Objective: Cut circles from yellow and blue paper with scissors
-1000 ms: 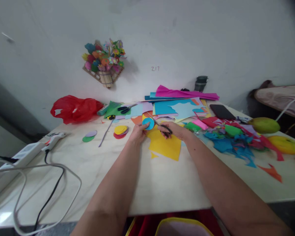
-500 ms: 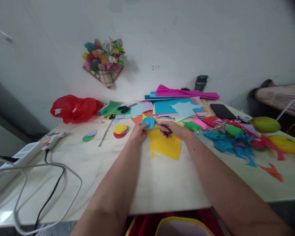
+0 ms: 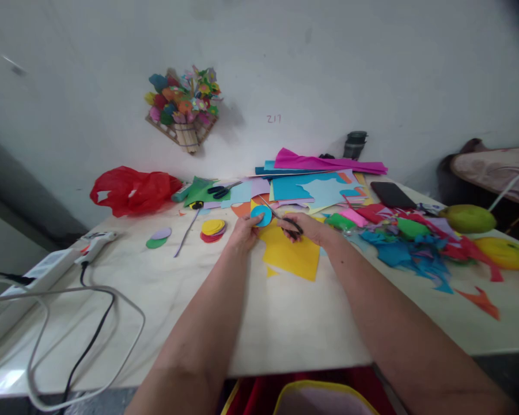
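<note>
In the middle of the head view, my left hand (image 3: 244, 229) pinches a blue paper circle (image 3: 261, 215) laid against yellow paper, a corner of which sticks up behind it. My right hand (image 3: 307, 227) is closed around the dark handles of a pair of scissors (image 3: 292, 227). The scissor blades point up and left, alongside the circle's right edge. Below both hands a yellow sheet (image 3: 292, 256) with cut edges lies on the table. To the left sits a small stack of yellow, purple and red paper circles (image 3: 213, 229).
A purple and a green circle (image 3: 156, 243) lie further left, near a power strip (image 3: 47, 271) and looped cables. Coloured sheets (image 3: 285, 187) and other scissors (image 3: 219, 191) are at the back. Paper scraps (image 3: 415, 248), a phone (image 3: 392, 195) and fruit (image 3: 469, 219) occupy the right.
Almost nothing differs. Both hands keep their hold on the circle and the scissors, and the whole view has shifted very slightly.
</note>
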Available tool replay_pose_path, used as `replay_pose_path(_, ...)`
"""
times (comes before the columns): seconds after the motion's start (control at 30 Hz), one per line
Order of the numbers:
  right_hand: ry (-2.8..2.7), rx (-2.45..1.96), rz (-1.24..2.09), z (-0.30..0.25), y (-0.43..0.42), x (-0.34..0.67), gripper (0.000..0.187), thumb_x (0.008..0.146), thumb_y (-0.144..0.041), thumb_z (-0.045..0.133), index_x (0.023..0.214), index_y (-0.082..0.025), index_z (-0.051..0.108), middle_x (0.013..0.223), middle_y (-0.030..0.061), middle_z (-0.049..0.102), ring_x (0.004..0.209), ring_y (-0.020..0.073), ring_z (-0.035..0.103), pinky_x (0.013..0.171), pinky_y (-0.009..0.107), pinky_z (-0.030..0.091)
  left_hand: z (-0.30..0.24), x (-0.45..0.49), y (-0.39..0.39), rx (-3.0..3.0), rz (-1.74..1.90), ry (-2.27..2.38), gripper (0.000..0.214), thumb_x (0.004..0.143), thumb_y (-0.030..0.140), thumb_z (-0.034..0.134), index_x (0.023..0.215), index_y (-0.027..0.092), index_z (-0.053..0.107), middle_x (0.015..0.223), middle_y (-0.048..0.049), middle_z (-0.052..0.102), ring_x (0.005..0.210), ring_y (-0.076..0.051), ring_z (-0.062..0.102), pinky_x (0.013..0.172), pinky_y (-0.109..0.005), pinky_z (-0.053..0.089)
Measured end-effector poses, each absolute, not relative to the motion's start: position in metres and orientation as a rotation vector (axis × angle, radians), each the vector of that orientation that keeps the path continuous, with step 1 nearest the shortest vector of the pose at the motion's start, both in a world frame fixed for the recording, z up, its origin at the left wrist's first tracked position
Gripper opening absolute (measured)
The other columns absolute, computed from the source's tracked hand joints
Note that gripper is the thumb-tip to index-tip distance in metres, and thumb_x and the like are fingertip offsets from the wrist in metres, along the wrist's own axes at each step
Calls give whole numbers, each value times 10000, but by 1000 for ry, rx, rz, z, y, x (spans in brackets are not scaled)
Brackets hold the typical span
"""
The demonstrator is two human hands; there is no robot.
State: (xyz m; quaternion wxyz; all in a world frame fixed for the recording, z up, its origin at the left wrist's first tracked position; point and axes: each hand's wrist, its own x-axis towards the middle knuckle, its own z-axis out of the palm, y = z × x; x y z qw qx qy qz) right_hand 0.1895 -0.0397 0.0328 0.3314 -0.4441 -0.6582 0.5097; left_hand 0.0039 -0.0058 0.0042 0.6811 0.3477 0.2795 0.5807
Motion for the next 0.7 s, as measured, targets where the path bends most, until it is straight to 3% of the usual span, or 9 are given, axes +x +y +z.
replay_pose_path(0.43,-1704,-1148,1347,35,-42,188,292,835,-390,623,662,-193,494,526,-18,550,406,83,493,378,207,285,0,3,-3,773,1308,625,192,610,63,827,748,104,700,739,-56,734,646,-139,672,775,-276,558)
replay_pose_path(0.7,-1733,-1146,1338,29,-37,190,310,824,-442,641,703,-198,494,535,-31,551,406,86,497,379,209,288,2,3,-4,782,1307,628,181,614,71,816,748,114,702,729,-46,735,648,-143,672,784,-290,562)
